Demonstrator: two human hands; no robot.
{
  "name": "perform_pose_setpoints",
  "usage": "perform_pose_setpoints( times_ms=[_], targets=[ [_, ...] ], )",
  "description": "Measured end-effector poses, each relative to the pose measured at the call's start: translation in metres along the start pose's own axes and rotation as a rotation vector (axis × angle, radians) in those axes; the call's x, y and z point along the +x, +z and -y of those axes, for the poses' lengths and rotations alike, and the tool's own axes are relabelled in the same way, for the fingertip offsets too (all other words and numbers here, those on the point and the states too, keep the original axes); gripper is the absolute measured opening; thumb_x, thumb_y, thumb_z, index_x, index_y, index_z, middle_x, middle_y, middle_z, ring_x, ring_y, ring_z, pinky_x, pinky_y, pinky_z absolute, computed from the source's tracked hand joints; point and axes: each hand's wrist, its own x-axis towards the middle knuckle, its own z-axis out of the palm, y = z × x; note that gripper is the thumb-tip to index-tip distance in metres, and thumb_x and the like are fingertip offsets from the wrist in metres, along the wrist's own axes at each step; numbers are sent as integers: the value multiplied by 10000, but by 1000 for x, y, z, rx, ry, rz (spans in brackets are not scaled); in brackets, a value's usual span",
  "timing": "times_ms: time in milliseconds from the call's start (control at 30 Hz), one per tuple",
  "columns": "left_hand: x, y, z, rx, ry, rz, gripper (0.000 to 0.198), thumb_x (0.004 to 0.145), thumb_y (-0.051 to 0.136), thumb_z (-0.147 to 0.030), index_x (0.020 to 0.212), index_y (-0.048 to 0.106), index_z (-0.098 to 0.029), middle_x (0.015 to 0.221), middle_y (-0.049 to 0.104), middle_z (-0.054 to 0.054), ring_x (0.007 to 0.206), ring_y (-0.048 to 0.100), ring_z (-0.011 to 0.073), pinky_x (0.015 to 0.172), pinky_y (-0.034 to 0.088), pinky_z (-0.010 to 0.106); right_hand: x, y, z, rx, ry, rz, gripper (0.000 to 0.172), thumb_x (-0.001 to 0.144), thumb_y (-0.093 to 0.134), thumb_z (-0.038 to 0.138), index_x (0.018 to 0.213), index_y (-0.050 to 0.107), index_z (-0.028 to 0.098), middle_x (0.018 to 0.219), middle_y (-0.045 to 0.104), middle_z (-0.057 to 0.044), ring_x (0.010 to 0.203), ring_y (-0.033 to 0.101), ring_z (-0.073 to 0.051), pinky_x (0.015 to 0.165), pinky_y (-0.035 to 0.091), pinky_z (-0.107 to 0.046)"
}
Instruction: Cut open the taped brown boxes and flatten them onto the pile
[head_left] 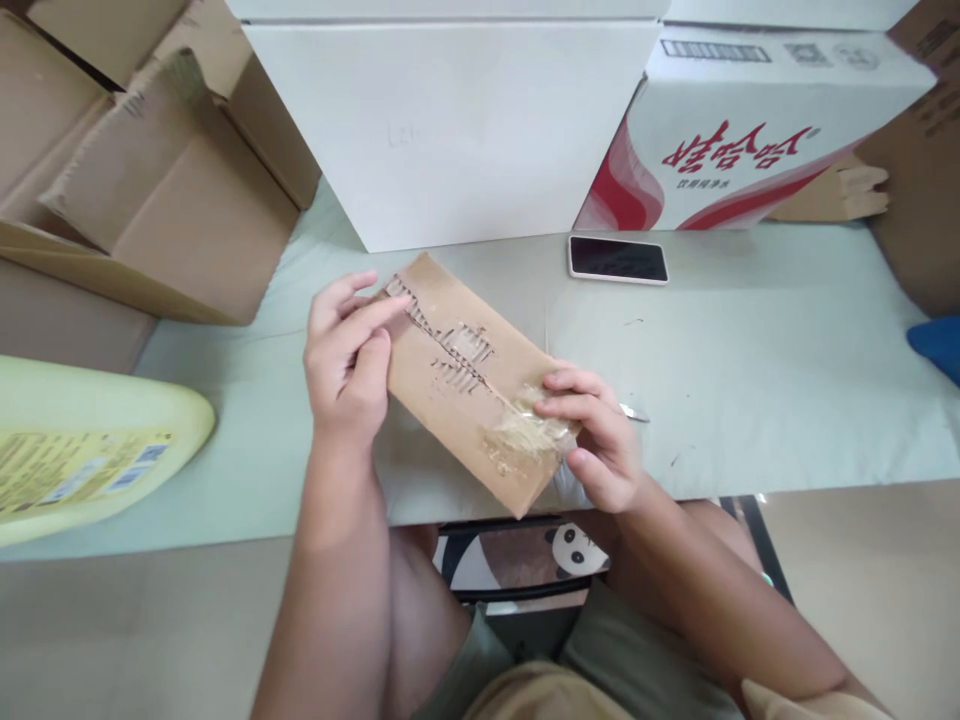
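A small brown cardboard box, tilted, is held between my two hands above the pale green table. Its upper face has a torn seam with bare corrugation showing along it. My left hand grips the upper left end, with a finger lying on the torn seam. At the lower right end, my right hand closes its fingers and thumb around the edge. Crumpled clear tape sticks to the box beside my right fingers. The underside of the box is hidden.
A phone lies beyond the box, before a white carton and a red-and-white carton. Open cardboard boxes stand at the left, with a yellow bottle nearer me. A small shiny object lies by my right hand.
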Motion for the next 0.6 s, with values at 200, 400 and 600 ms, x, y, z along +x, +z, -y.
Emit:
perform_pose_setpoints(
  times_ms=[200,400,600],
  targets=[
    [0,3,-3,28,-113,35,145,849,779,-380,953,847,-306,1356,658,66,1299,641,324,1229,474,515,-2,3,0,-2,5,13,397,970,556,552,1265,679,316,1302,639,-109,1410,595,-376,1216,494,-627],
    [1,2,-2,26,-89,45,127,855,764,-304,940,855,-331,1305,655,61,1277,650,308,1220,494,489,-6,4,-1,100,17,35,373,986,528,536,1277,642,334,1354,623,-99,1491,529,-380,1249,448,-623],
    [-1,-2,6,29,10,49,246,884,687,-276,1031,879,-323,1346,663,62,1178,677,266,1124,546,468,-16,8,-14,145,133,-37,598,959,487,687,1479,444,394,1659,468,-84,1500,536,-362,1171,520,-633]
  ],
)
